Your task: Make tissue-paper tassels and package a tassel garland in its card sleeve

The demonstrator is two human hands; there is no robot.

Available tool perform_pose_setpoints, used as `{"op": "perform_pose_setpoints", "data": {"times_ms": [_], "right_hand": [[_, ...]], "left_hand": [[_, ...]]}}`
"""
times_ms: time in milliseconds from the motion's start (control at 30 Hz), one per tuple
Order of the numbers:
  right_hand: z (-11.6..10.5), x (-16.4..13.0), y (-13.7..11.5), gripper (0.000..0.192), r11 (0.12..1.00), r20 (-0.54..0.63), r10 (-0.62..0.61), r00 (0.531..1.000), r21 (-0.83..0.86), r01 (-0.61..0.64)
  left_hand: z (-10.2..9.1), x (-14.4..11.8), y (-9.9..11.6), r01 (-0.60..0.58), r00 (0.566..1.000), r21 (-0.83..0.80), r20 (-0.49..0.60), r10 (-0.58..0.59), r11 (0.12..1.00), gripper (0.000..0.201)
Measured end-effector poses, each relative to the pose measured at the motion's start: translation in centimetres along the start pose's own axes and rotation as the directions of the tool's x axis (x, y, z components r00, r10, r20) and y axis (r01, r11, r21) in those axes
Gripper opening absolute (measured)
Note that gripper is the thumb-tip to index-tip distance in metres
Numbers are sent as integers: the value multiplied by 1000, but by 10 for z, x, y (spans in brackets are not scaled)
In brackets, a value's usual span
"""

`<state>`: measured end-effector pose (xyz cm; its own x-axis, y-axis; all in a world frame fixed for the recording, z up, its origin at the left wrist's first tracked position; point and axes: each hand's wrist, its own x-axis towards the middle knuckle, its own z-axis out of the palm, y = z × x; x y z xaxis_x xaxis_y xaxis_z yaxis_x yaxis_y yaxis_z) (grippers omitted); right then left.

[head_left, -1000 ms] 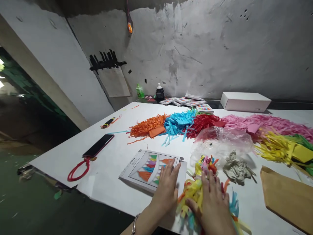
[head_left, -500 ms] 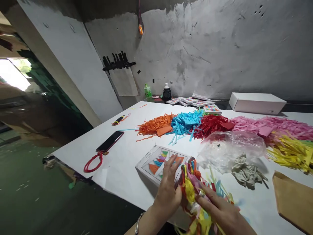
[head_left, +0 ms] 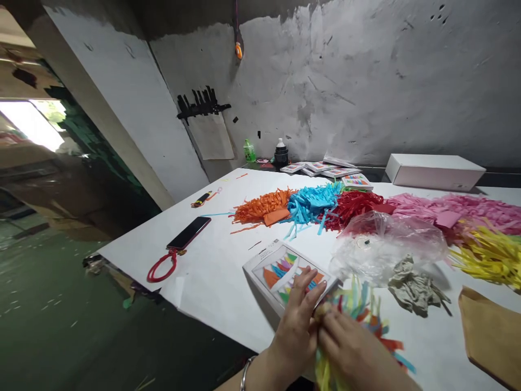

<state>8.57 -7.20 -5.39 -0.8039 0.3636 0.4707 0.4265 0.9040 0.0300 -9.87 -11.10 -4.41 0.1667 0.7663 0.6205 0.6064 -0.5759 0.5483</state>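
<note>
A white box (head_left: 268, 269) with a picture of colored tassels on its top sits on the near part of the table, tilted toward me. My left hand (head_left: 299, 320) grips its near right end, with the fingers across the printed top and the thumb near the end edge. Close against that hand, my right hand (head_left: 345, 342) is bent around a bunch of multicolored paper tassels (head_left: 364, 304) at the same end of the box. Strips spill out to the right and below the hands. The box's end itself is hidden by my hands.
Behind lie orange (head_left: 260, 206), blue (head_left: 313, 201), red (head_left: 352, 209), pink (head_left: 472, 212) and yellow tassel piles (head_left: 492, 255). A clear plastic bag (head_left: 382, 239), grey crumpled cloth (head_left: 417, 285) and brown cardboard piece (head_left: 492, 326) are right. A phone (head_left: 189, 233) lies left; a white carton (head_left: 435, 171) stands behind.
The box has shifted slightly right in view. My right hand has moved left against the box's end with the tassels, and its fingers have curled in. My left hand stays on the box.
</note>
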Motion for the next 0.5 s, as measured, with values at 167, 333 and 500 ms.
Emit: {"op": "perform_pose_setpoints", "data": {"times_ms": [167,333,500], "right_hand": [[29,-1,-15,40,987,23,149,989,-60,-148],[34,-14,-5,45,984,47,171,984,-54,-169],[17,-29,13,52,994,5,111,994,7,-111]], "left_hand": [[5,-6,9,53,996,-73,76,-47,996,90],[-22,7,-3,17,971,-57,237,-3,998,70],[-92,50,-65,671,741,91,-80,-666,736,70]]}}
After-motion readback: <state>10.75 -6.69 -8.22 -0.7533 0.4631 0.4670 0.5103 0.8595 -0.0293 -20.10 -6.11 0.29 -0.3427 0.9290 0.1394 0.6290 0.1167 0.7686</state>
